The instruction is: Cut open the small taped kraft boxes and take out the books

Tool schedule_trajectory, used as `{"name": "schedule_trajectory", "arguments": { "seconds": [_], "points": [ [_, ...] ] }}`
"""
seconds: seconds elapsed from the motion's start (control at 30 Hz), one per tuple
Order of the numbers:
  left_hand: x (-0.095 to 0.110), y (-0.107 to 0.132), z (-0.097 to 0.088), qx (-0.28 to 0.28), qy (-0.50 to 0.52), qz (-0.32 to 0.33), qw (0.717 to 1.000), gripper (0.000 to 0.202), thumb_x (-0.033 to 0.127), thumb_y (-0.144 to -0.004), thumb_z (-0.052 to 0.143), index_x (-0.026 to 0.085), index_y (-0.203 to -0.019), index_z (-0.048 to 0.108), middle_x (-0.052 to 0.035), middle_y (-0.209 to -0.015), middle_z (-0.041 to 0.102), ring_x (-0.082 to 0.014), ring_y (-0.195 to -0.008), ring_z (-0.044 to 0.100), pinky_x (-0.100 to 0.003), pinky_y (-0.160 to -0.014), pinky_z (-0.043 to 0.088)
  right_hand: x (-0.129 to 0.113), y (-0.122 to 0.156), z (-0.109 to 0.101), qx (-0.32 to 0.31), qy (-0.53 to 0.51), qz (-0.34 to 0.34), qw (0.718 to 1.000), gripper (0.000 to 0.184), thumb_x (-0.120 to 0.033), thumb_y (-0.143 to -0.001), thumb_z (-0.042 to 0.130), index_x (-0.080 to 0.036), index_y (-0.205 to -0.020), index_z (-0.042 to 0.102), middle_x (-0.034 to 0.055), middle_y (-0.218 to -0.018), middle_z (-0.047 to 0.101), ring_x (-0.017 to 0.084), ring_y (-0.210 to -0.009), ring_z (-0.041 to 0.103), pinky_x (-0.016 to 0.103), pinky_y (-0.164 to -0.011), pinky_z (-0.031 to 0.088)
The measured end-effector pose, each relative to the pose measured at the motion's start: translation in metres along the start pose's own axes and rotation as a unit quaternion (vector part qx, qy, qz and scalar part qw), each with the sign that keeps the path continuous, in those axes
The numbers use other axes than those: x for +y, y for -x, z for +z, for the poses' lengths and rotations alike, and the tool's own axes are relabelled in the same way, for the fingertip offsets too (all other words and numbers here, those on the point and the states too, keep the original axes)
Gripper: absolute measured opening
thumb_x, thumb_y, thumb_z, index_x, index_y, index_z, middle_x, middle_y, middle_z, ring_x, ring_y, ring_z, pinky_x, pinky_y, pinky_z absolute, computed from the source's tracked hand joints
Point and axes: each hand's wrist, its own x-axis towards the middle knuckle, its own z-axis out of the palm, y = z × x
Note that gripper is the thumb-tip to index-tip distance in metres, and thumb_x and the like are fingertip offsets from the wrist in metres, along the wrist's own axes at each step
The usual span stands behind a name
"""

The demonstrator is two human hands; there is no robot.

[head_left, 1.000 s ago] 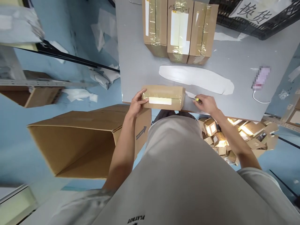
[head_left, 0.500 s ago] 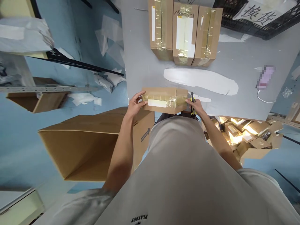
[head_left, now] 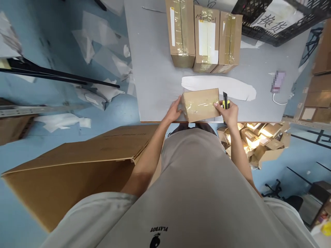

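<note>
A small taped cardboard box [head_left: 201, 104] rests at the near edge of the grey table [head_left: 155, 69], held between both hands. My left hand [head_left: 175, 111] grips its left end with curled fingers. My right hand [head_left: 228, 113] presses against the right end and also holds a yellow and black utility knife [head_left: 226, 101], whose tip sticks up above the fingers.
Three taped boxes [head_left: 205, 36] stand side by side at the table's far end, with a white paper strip [head_left: 232, 88] in front of them. A black crate [head_left: 269, 24] sits at the back right. A large open carton [head_left: 77, 165] lies on the floor at left, small boxes [head_left: 258, 141] piled at right.
My right hand picked the knife up off the table and came to the box's right end. The box was turned, so its white label no longer faces me.
</note>
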Motion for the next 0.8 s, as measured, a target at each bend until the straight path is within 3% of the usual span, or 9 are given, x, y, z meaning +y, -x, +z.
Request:
{"name": "schedule_trajectory", "arguments": {
  "seconds": [0.1,0.2,0.33,0.43,0.57,0.8],
  "points": [
    [0.026,0.001,-0.027,0.039,0.028,-0.02,0.999,0.061,0.06,-0.105,0.066,0.024,-0.153,0.075,-0.0169,-0.163,0.071,-0.0372,-0.156,0.063,-0.056,-0.13,0.055,-0.012,0.013,0.014,0.006,0.044,-0.009,0.999,0.045,-0.064,-0.094,0.083,-0.02,-0.105,0.079,0.0123,-0.106,0.084,0.029,-0.097,0.077,0.041,-0.093,0.062],
    [0.064,0.002,-0.054,0.051,0.075,0.007,0.996,0.059,0.068,-0.114,0.054,0.025,-0.144,0.08,-0.0136,-0.151,0.078,-0.0345,-0.143,0.073,-0.053,-0.123,0.062,-0.023,0.025,0.017,0.036,0.098,-0.014,0.994,0.049,-0.067,-0.099,0.076,-0.021,-0.115,0.077,0.0163,-0.116,0.083,0.034,-0.105,0.076,0.047,-0.101,0.061],
    [0.103,-0.004,-0.068,0.047,0.063,0.03,0.996,0.045,0.063,-0.105,0.077,0.024,-0.127,0.085,-0.0091,-0.133,0.083,-0.0297,-0.126,0.08,-0.047,-0.114,0.068,-0.042,0.053,0.012,0.04,0.144,-0.019,0.989,0.053,-0.062,-0.112,0.055,-0.022,-0.144,0.065,0.0177,-0.127,0.081,0.035,-0.111,0.077,0.046,-0.1,0.059],
    [0.113,-0.01,-0.069,0.038,0.072,0.023,0.996,0.032,0.048,-0.1,0.085,0.023,-0.119,0.087,-0.0078,-0.128,0.083,-0.0291,-0.122,0.08,-0.048,-0.111,0.07,-0.064,0.082,0.019,-0.05,0.161,-0.027,0.985,0.05,-0.05,-0.118,0.037,-0.021,-0.153,0.056,0.0171,-0.122,0.082,0.035,-0.104,0.079,0.043,-0.092,0.059],
    [0.116,-0.014,-0.076,0.015,0.086,0.01,0.996,0.03,0.043,-0.095,0.09,0.02,-0.114,0.088,-0.0072,-0.119,0.085,-0.0298,-0.117,0.081,-0.049,-0.109,0.072,-0.097,0.11,0.045,-0.16,0.2,-0.086,0.963,0.049,-0.042,-0.12,0.034,-0.021,-0.155,0.062,0.0186,-0.127,0.084,0.037,-0.111,0.082,0.041,-0.093,0.059],
    [0.127,-0.015,-0.088,-0.014,0.101,-0.03,0.994,0.034,0.047,-0.087,0.095,0.022,-0.108,0.09,-0.0079,-0.118,0.088,-0.0305,-0.118,0.082,-0.043,-0.104,0.072,-0.115,0.114,0.071,-0.154,0.177,-0.108,0.966,0.046,-0.034,-0.122,0.041,-0.016,-0.154,0.069,0.0176,-0.117,0.088,0.031,-0.101,0.084,0.033,-0.09,0.056]
  ]
}}
